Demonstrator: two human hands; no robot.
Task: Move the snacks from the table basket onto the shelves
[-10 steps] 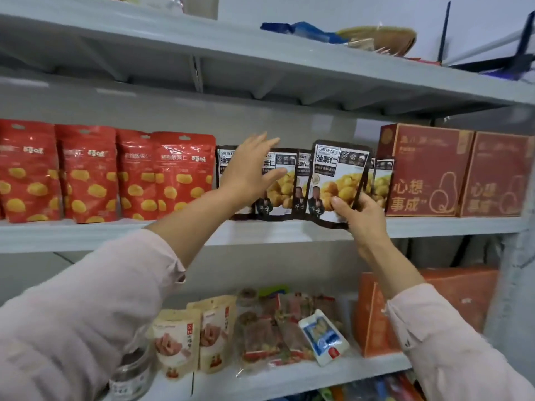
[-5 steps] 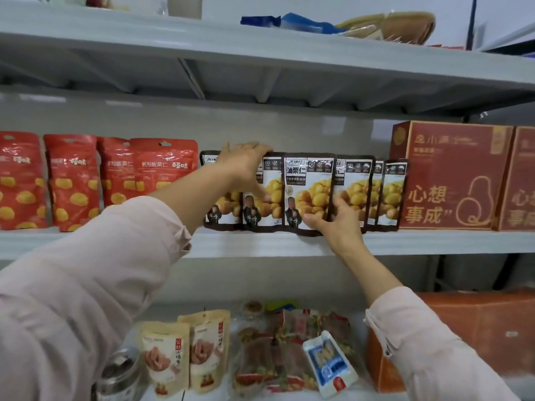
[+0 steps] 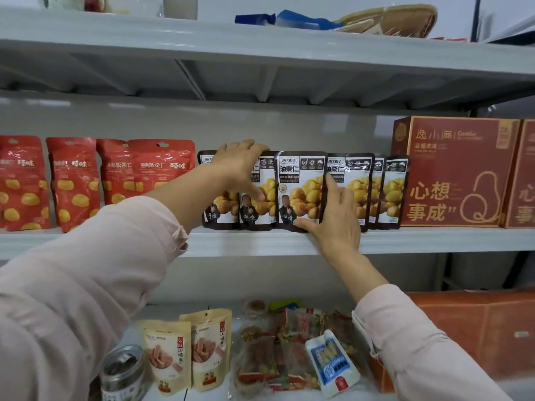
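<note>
A row of black chestnut pouches (image 3: 356, 186) stands upright on the middle shelf (image 3: 260, 241). One black chestnut pouch (image 3: 301, 186) stands at the front of the row, its base on the shelf edge. My right hand (image 3: 337, 221) holds its lower right corner, thumb along the bottom and index finger up the right edge. My left hand (image 3: 240, 166) grips the tops of the pouches to its left, fingers over their upper edges and thumb on a front face. The table basket is out of view.
Red chestnut pouches (image 3: 72, 180) fill the shelf's left part; red gift boxes (image 3: 451, 175) stand at its right. The lower shelf holds beige snack bags (image 3: 185, 351), a jar (image 3: 124, 371), mixed packets (image 3: 278, 354) and an orange box (image 3: 477, 328). A straw item (image 3: 390, 20) lies on top.
My right hand brought the black pouch leftward and set it upright in the row. My left hand moved from the pouch fronts onto their tops.
</note>
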